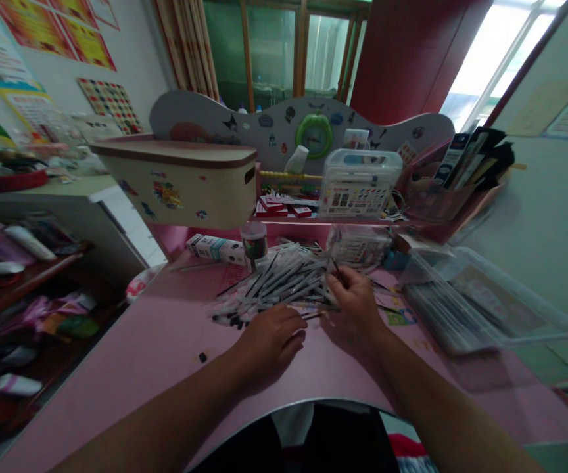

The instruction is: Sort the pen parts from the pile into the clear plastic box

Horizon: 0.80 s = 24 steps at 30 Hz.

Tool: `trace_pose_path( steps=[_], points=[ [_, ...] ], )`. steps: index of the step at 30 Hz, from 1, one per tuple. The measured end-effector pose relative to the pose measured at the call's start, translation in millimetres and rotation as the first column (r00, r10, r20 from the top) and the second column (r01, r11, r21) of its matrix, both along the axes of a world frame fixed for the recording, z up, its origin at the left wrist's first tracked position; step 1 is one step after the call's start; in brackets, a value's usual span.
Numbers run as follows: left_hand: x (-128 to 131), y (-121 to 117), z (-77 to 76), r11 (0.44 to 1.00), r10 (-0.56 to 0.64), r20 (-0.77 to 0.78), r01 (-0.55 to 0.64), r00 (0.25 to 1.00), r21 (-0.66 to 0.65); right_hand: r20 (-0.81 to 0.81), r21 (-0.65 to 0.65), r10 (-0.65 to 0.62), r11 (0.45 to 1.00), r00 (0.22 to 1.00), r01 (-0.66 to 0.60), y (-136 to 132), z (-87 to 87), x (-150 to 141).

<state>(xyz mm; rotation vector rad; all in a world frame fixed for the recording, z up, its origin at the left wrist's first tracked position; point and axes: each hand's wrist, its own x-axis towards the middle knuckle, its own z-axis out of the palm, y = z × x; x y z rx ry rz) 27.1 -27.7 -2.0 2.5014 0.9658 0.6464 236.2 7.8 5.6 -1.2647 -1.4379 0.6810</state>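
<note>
A heap of white pens with black tips (279, 279) lies spread across the pink desk (141, 368). My left hand (271, 338) rests palm down at the near edge of the heap, fingers curled over a pen near its fingertips. My right hand (353, 295) sits at the heap's right side, fingers pinched together on a thin dark pen part. A small black cap (202, 357) lies alone on the desk to the left of my left hand.
A clear plastic box (481, 302) holding pens stands open at the right. A small round jar (254, 244), a long carton (215, 248) and a clear case (357, 244) sit behind the heap. Shelves with clutter (18, 295) fill the left side.
</note>
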Motion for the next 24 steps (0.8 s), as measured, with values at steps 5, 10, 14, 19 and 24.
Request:
trace_pose_path(
  steps=[5, 10, 14, 19, 24],
  points=[
    [-2.0, 3.6, 5.8, 0.899, 0.298, 0.327, -0.149, 0.897, -0.411, -0.465, -0.268, 0.353, 0.818, 0.812, -0.509, -22.7, -3.8, -25.7],
    [-1.5, 2.3, 7.3, 0.719, 0.402, 0.558, 0.127, 0.726, -0.683, -0.634, -0.276, 0.396, 0.687, 0.664, -0.673, -32.0, -3.4, -39.2],
    [2.2, -0.6, 9.2, 0.559, 0.536, 0.575, 0.250, 0.618, -0.790, -0.561, -0.304, 0.439, 0.679, 0.702, -0.668, -35.2, -3.5, -43.2],
    [0.2, 4.8, 11.1, 0.556, 0.661, 0.589, 0.223, 0.465, -0.801, -0.381, -0.273, 0.363, 0.835, 0.851, -0.478, -37.3, -3.1, -38.5],
    [-9.4, 12.4, 11.3, 0.762, 0.543, 0.520, -0.128, 0.660, -0.635, -0.180, -0.168, 0.299, 0.929, 0.937, -0.329, -15.1, 5.7, -9.4]
  ],
)
